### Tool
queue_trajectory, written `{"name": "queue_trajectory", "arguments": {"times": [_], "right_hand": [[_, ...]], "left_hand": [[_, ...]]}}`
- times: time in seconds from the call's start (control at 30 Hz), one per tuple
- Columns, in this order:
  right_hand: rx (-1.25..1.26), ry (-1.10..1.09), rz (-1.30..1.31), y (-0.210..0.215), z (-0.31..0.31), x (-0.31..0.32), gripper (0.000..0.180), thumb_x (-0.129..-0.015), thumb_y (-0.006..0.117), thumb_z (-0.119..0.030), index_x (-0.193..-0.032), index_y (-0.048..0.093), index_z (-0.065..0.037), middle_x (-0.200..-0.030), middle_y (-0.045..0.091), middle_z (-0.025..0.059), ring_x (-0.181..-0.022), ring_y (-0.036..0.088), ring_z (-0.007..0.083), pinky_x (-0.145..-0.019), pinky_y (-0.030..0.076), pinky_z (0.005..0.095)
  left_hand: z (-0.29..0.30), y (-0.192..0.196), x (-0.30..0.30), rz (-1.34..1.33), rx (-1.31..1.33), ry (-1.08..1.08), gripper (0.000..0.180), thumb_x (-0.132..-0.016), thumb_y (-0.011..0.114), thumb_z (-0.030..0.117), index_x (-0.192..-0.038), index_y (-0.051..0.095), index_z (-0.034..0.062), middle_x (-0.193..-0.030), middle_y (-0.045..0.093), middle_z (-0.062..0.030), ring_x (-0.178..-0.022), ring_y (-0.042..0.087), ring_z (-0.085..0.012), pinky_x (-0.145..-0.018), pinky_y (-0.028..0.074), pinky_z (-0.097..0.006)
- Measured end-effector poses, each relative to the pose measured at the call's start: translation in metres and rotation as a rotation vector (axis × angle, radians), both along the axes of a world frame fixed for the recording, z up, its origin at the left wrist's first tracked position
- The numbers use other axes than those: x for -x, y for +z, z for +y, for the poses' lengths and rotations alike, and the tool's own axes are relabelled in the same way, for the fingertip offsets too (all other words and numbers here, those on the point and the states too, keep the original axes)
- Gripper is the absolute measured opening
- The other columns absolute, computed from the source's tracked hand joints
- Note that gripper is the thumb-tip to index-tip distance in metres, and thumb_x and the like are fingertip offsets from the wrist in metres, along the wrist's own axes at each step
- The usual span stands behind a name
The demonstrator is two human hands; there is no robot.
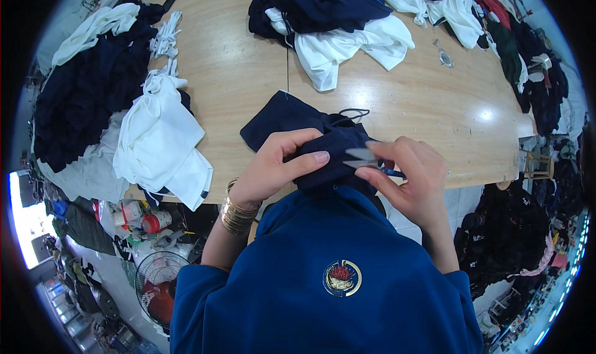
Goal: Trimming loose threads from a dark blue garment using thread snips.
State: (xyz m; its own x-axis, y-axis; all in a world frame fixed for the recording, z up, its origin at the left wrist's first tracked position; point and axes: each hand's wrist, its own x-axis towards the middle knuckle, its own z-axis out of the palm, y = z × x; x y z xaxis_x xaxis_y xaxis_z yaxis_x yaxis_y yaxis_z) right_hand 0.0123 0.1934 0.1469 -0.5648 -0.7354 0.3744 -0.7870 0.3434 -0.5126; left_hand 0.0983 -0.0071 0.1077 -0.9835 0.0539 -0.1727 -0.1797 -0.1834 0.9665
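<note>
A dark navy garment (282,115) with a loose dark cord lies at the near edge of the wooden table, part of it bunched up toward me. My left hand (285,161) grips a fold of it between thumb and fingers; gold bangles circle that wrist. In my right hand (406,171) is a small pair of thread snips (361,158), pinched between thumb and fingers. The two blades are apart and point left, right at the navy cloth. I cannot tell whether a thread lies between them.
White and navy garments (162,140) are heaped at the table's left. Another navy and white pile (323,9) lies at the far middle. More clothes hang over the right edge. A small metallic object (442,56) rests on the wooden table (230,56). A fan (162,285) stands on the floor at lower left.
</note>
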Motion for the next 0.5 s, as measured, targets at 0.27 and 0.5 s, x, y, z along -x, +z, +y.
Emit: {"name": "queue_trajectory", "arguments": {"times": [0.27,0.5], "right_hand": [[0.0,0.15,-0.197,-0.001,0.001,-0.001,0.03,-0.065,0.075,-0.02,-0.09,0.062,-0.009,-0.068,0.053,0.0026,-0.051,0.05,0.0129,-0.046,0.037,0.0233],[0.124,0.233,-0.276,-0.011,0.0,0.0,0.022,-0.069,0.068,-0.006,-0.091,0.066,-0.008,-0.067,0.058,0.0036,-0.047,0.044,0.0106,-0.043,0.032,0.0237]], "left_hand": [[0.003,0.0,0.001,-0.002,-0.061,0.02,0.025,-0.083,0.059,0.021,-0.099,0.06,0.0009,-0.084,0.06,0.0002,-0.072,0.052,-0.0025,-0.063,0.042,-0.016],[0.002,0.002,0.001,-0.013,-0.084,0.044,0.026,-0.082,0.059,0.016,-0.102,0.059,-0.0004,-0.088,0.061,-0.002,-0.078,0.054,-0.0049,-0.069,0.043,-0.018]]}}
